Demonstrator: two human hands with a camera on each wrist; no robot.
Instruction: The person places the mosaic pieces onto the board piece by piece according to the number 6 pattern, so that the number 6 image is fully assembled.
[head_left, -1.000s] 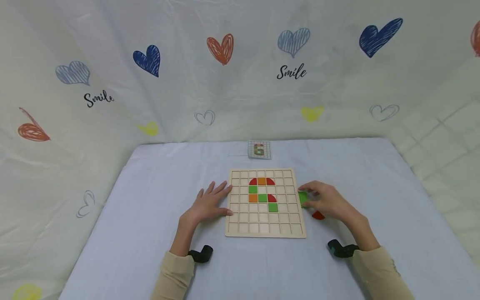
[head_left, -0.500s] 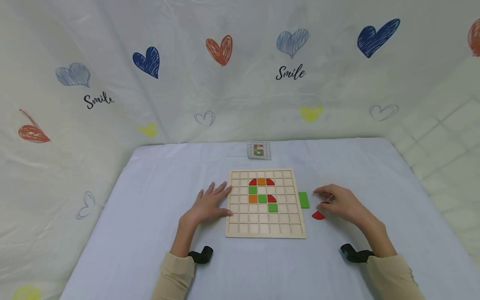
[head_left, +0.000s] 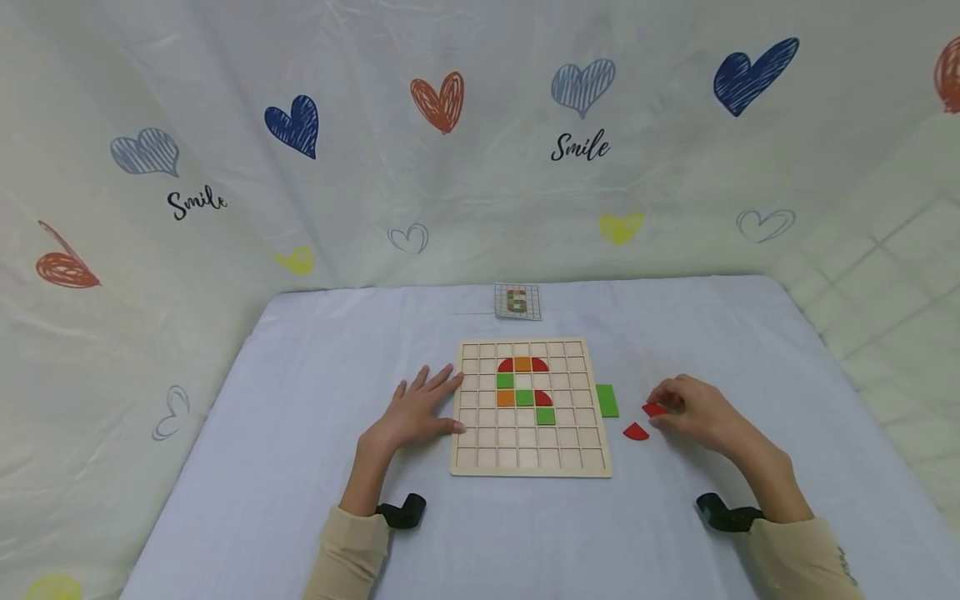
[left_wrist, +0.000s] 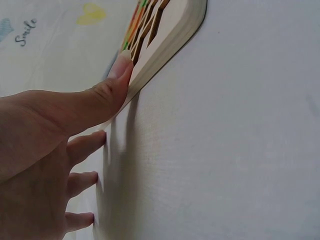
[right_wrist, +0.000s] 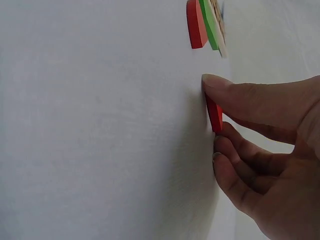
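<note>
A wooden grid board (head_left: pixel 495 458) holds several red, orange and green tiles in its squares. My left hand (head_left: pixel 415 411) lies with fingers spread at the board's left edge; in the left wrist view its thumb (left_wrist: pixel 117 75) touches the rim. To the right of the board, my right hand (head_left: pixel 697 410) pinches a red quarter-circle tile (head_left: pixel 654 409) between thumb and fingers, low over the cloth. The same red tile (right_wrist: pixel 214 114) shows between the fingertips in the right wrist view. Another red quarter-circle tile (head_left: pixel 636 432) lies just left of this hand.
Green tiles (head_left: pixel 607 401) lie against the board's right edge. Behind the board, a small card (head_left: pixel 517 302) shows a coloured figure on a grid. A white cloth (head_left: pixel 345 333) covers the table, and a curtain with printed hearts hangs behind.
My right hand has left the green tiles, moved right and taken hold of a red quarter-circle tile. The left hand stays at the board's edge.
</note>
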